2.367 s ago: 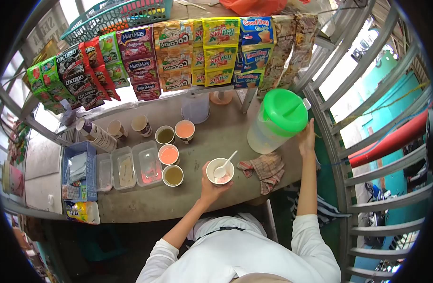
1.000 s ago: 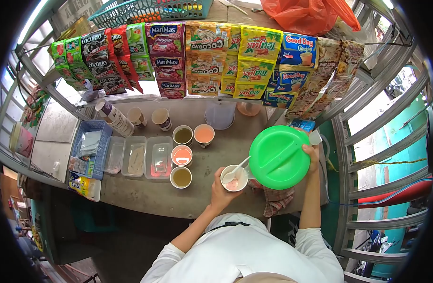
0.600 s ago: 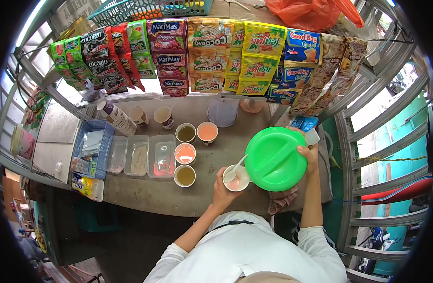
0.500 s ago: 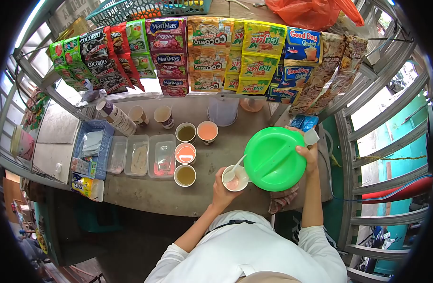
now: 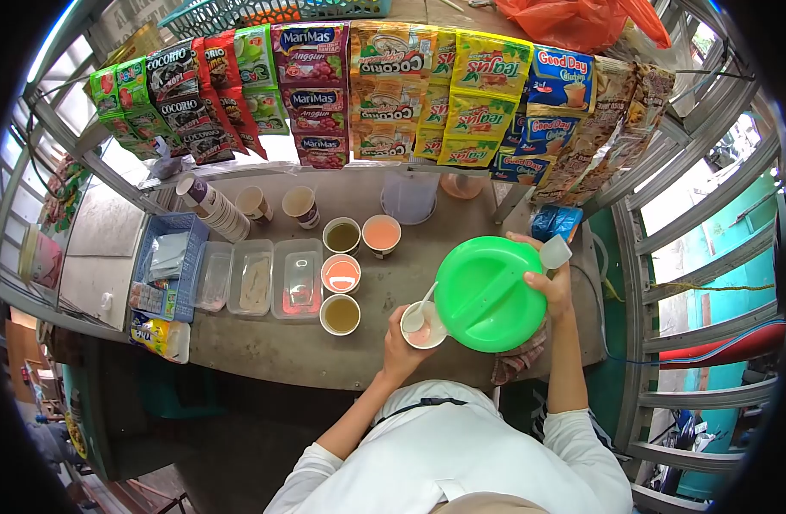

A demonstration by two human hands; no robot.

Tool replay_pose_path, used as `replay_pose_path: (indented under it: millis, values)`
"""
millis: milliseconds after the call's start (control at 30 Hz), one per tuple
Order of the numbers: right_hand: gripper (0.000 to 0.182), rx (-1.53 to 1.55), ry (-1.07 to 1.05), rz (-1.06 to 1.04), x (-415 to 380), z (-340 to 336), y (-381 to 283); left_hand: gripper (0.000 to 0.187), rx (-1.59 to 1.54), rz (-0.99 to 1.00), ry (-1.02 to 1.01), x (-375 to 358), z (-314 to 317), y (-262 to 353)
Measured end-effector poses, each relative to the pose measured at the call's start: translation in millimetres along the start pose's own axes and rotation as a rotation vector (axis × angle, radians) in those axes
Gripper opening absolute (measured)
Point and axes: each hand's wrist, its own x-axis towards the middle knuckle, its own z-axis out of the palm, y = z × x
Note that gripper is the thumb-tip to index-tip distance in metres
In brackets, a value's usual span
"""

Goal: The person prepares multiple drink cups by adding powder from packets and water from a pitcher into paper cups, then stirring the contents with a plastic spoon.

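Observation:
My left hand is wrapped round a paper cup with pinkish contents and a white spoon in it. My right hand grips the handle side of a jug with a round green lid; the lid hides most of its body. The jug's left edge is over the cup's rim. No stream between them can be made out. Left of the cup, a cup of olive-coloured drink, one of orange drink, a darker one and another orange one stand on the counter.
Clear plastic boxes, a blue basket and stacked paper cups are at the left. Drink sachets hang across the back. A clear tub stands behind the cups. A cloth lies under the jug's right side.
The green-lidded jug has shifted slightly left and down, further over the cup. The camera view has shifted a little. Both hands keep their holds.

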Motion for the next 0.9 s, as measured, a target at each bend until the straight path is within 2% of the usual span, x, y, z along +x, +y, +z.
replay_pose_path:
  millis: [900]
  values:
    - [0.062, -0.052, -0.022, 0.001, 0.4, 7.6, 2.9, 0.087, -0.012, -0.042, 0.01, -5.6, -1.9, -5.4]
